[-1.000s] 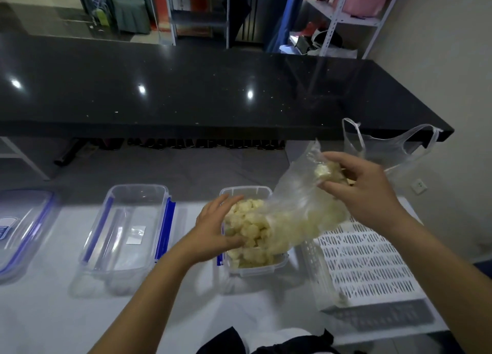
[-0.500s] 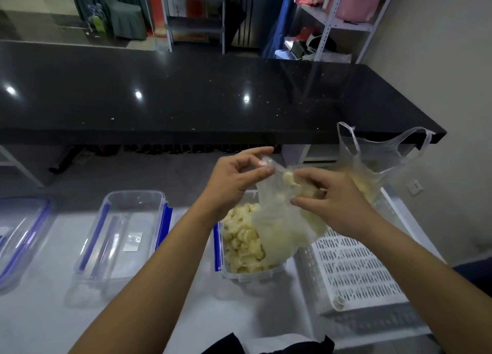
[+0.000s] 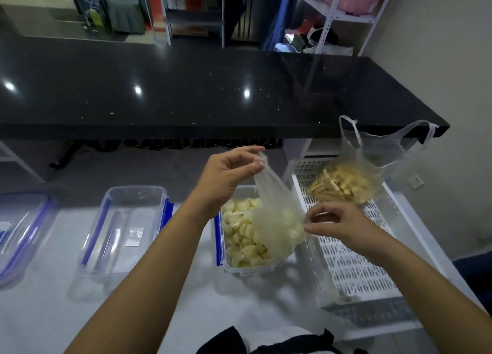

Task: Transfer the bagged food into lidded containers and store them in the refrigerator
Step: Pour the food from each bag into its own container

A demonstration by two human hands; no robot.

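Note:
A clear plastic bag (image 3: 274,215) hangs over a small clear container (image 3: 249,269) filled with pale yellow food chunks (image 3: 239,236). My left hand (image 3: 226,178) pinches the bag's upper corner above the container. My right hand (image 3: 338,220) pinches the bag's lower right edge beside the container. A few chunks still show inside the bag. A second clear bag with handles (image 3: 354,178), holding yellow strips, sits in the white slotted basket (image 3: 354,271) to the right.
An empty clear container with blue clips (image 3: 125,228) stands left of the filled one, and a clear lid with a blue rim (image 3: 21,231) lies at the far left. A black counter (image 3: 186,92) runs across behind the white table (image 3: 66,313).
My left hand rose off the food and took the bag's top corner. My right hand dropped to the bag's lower edge. The bag now hangs nearly emptied, uncovering the second bag in the basket.

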